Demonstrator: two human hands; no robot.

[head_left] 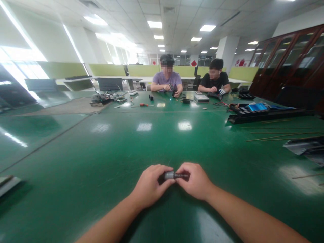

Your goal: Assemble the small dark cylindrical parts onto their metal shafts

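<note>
Bright; daylight from left windows [19, 57], blown out; ceiling panels [155, 24] mirrored as glare toward far edge of green bench [121, 145]; soft shadows at near edge; frame edges stretched, smeary; background soft.

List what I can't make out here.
All in the head view:
- Small grey cylinder, left end: hidden by left hand.
- Thin dark rod, right end: hidden by right hand.
- Flat pale slab: cut off by left edge.
- Far grey-and-dark parts heap: too small.
</note>
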